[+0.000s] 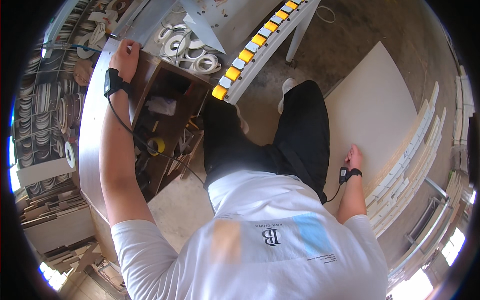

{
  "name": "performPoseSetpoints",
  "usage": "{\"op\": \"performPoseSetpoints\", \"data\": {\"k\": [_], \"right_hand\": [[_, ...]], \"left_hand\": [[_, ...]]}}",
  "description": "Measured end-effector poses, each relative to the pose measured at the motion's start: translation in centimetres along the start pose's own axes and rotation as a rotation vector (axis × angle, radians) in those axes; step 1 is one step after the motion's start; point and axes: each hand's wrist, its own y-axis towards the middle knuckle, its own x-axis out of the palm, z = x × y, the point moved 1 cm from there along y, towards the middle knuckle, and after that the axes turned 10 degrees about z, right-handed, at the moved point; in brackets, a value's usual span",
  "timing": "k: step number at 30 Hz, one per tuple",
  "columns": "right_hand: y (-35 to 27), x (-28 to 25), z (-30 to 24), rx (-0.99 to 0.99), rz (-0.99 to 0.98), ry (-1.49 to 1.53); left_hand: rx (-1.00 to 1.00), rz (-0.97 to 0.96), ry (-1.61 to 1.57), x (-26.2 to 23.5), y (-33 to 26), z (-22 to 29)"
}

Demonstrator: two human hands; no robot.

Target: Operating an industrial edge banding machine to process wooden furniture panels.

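Note:
My left hand (125, 61) is at the far end of a wooden cabinet's pale top (95, 135), its fingers curled in. Whatever those fingers may hold is hidden. Close beside it, a thin blue hose (86, 48) reaches toward the cabinet from the left. Rolls of white edge-banding tape (206, 64) lie heaped just to the right of this hand. My right hand (354, 157) hangs low at my side with loosely closed fingers, and nothing shows in it. Behind that hand is a large pale board (376, 102).
The cabinet's open shelves (150, 145) hold a yellow tape roll (156, 145) and loose items. A conveyor rail with yellow rollers (245, 55) runs ahead of my legs. Racks of banding coils (42, 120) line the left. Long pale strips (407, 160) stand stacked at right.

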Motion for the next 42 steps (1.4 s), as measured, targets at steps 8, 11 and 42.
{"op": "performPoseSetpoints", "data": {"k": [8,11,42], "right_hand": [[-0.7,0.0,-0.9,0.07,0.024,-0.058],[-0.5,-0.1,-0.5,-0.031,-0.002,-0.044],[-0.9,0.1,-0.7,-0.022,0.085,-0.146]], "left_hand": [[-0.017,-0.02,0.01,-0.1,-0.6,0.1],[-0.024,-0.005,0.007,-0.2,0.0,0.3],[0.037,0.024,-0.028,0.4,-0.2,0.1]]}}
